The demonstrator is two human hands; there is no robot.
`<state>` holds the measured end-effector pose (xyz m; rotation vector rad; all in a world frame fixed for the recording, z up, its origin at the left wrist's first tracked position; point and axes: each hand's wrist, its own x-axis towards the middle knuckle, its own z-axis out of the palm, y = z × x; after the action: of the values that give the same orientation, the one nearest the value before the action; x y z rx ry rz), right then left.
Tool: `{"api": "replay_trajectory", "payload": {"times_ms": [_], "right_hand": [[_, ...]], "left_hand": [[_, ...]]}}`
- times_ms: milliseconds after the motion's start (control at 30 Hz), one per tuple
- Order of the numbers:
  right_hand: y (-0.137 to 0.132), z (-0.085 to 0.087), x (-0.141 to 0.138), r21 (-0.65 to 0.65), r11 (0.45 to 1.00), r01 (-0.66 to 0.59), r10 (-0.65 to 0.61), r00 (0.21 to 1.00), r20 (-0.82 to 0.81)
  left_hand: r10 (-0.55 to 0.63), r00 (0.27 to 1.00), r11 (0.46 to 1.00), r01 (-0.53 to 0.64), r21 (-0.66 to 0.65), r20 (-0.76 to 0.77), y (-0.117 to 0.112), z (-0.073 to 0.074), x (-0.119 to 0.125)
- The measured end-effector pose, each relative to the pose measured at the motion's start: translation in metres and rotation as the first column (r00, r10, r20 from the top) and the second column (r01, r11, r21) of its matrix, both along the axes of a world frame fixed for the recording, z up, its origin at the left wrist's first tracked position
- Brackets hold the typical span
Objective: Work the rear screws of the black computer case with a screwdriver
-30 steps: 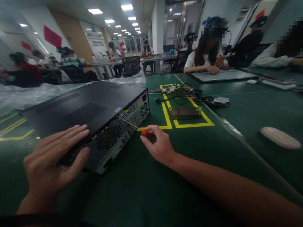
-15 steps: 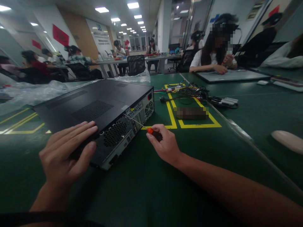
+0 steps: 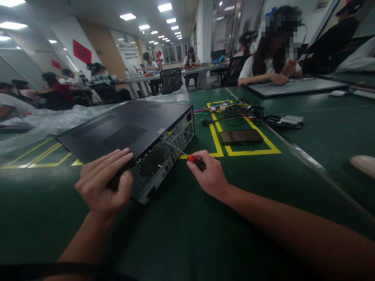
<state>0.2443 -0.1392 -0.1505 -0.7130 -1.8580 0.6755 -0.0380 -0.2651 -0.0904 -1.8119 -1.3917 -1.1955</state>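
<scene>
At nine o'clock in view, computer case (image 3: 137,130) is bearing flattened left hand (image 3: 105,185) at its edge; right hand (image 3: 209,173) is gripping screwdriver (image 3: 191,159). Tabletop (image 3: 172,238) is extending toward six o'clock. Case is appearing farther right than before.

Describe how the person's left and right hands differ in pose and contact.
The left hand lies with fingers extended on the computer case; the right hand is curled around the screwdriver.
The left hand touches the case directly; the right hand is apart from it, with only the screwdriver's shaft reaching its back.
Both hands are bare.
</scene>
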Motion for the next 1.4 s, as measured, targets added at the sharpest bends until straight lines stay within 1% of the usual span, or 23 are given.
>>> {"api": "replay_trajectory", "payload": {"times_ms": [100,167,233,300,333,367,433,467,500,533,567,633,667,700,733,767,800,867,933,1033,1167,1233,1400], "right_hand": [[0.001,0.000,0.001,0.000,1.000,0.007,-0.007,1.000,-0.007],[0.001,-0.001,0.000,-0.012,1.000,0.004,-0.004,1.000,-0.017],[0.001,-0.002,-0.001,-0.027,1.000,-0.015,0.015,1.000,-0.024],[0.001,-0.003,-0.002,-0.043,0.999,-0.019,0.017,0.999,-0.033],[0.001,-0.003,-0.002,-0.048,0.999,-0.021,0.019,0.999,-0.032],[0.000,-0.002,-0.002,-0.053,0.998,-0.020,0.019,0.999,-0.032],[0.000,-0.001,-0.001,-0.055,0.998,-0.021,0.019,0.999,-0.034],[0.000,-0.001,-0.001,-0.055,0.998,-0.021,0.018,0.999,-0.040],[0.000,0.000,-0.001,-0.053,0.998,-0.020,0.018,0.999,-0.046],[0.000,0.000,0.000,-0.049,0.999,-0.019,0.016,0.998,-0.053],[0.000,0.000,0.000,-0.044,0.999,-0.016,0.013,0.998,-0.057],[0.000,0.000,0.000,-0.033,0.999,-0.004,0.003,0.999,-0.053],[0.000,0.000,0.000,-0.028,1.000,0.004,-0.005,0.999,-0.049],[0.000,-0.001,0.000,-0.023,1.000,0.013,-0.014,0.999,-0.046],[0.000,-0.001,0.000,-0.020,1.000,0.020,-0.021,0.999,-0.044],[0.000,-0.002,0.000,-0.016,1.000,0.025,-0.026,0.999,-0.045],[0.000,-0.002,0.000,-0.012,1.000,0.027,-0.028,0.999,-0.045],[0.001,-0.003,0.000,-0.006,1.000,0.026,-0.027,0.999,-0.039],[0.001,-0.004,-0.001,-0.005,1.000,0.019,-0.019,0.999,-0.027],[0.001,-0.005,-0.001,-0.005,1.000,0.002,-0.002,1.000,-0.031],[0.001,-0.005,-0.002,-0.004,1.000,0.000,0.000,0.999,-0.045],[0.002,-0.005,-0.002,-0.017,1.000,0.004,-0.005,0.999,-0.050],[0.001,-0.003,-0.002,-0.035,0.999,0.014,-0.016,0.998,-0.068]], "left_hand": [[0.039,0.999,0.996,-0.041,-0.076,-0.037,-0.006,0.006,0.005],[0.075,0.994,0.979,-0.089,-0.182,-0.079,-0.013,0.019,0.005],[0.052,0.991,0.928,-0.095,-0.361,-0.127,-0.018,0.040,0.001],[0.022,0.991,0.888,-0.079,-0.453,-0.131,-0.013,0.069,-0.003],[0.027,0.992,0.867,-0.084,-0.490,-0.122,-0.005,0.086,-0.003],[0.029,0.989,0.838,-0.104,-0.535,-0.146,0.006,0.102,-0.002],[0.028,0.978,0.800,-0.146,-0.582,-0.208,0.038,0.133,0.005],[0.005,0.970,0.762,-0.160,-0.627,-0.242,0.058,0.146,0.012],[-0.014,0.961,0.726,-0.180,-0.663,-0.277,0.080,0.156,0.019],[-0.031,0.950,0.708,-0.200,-0.677,-0.312,0.103,0.162,0.027],[-0.052,0.933,0.683,-0.226,-0.694,-0.355,0.126,0.165,0.034],[-0.121,0.879,0.644,-0.285,-0.710,-0.462,0.170,0.161,0.048],[-0.180,0.850,0.620,-0.293,-0.728,-0.496,0.190,0.156,0.053],[-0.213,0.832,0.575,-0.317,-0.754,-0.512,0.208,0.150,0.058],[-0.264,0.821,0.548,-0.304,-0.779,-0.506,0.224,0.143,0.061],[-0.301,0.823,0.535,-0.273,-0.800,-0.482,0.239,0.136,0.065],[-0.318,0.834,0.533,-0.237,-0.812,-0.452,0.251,0.131,0.068],[-0.331,0.856,0.553,-0.165,-0.817,-0.397,0.270,0.124,0.072],[-0.339,0.870,0.551,-0.126,-0.825,-0.358,0.282,0.120,0.075],[-0.343,0.889,0.534,-0.081,-0.842,-0.303,0.290,0.114,0.077],[-0.316,0.919,0.558,-0.021,-0.830,-0.236,0.292,0.101,0.076],[-0.293,0.931,0.567,-0.014,-0.823,-0.218,0.293,0.097,0.076],[-0.243,0.950,0.579,-0.020,-0.815,-0.196,0.295,0.094,0.075]]}}
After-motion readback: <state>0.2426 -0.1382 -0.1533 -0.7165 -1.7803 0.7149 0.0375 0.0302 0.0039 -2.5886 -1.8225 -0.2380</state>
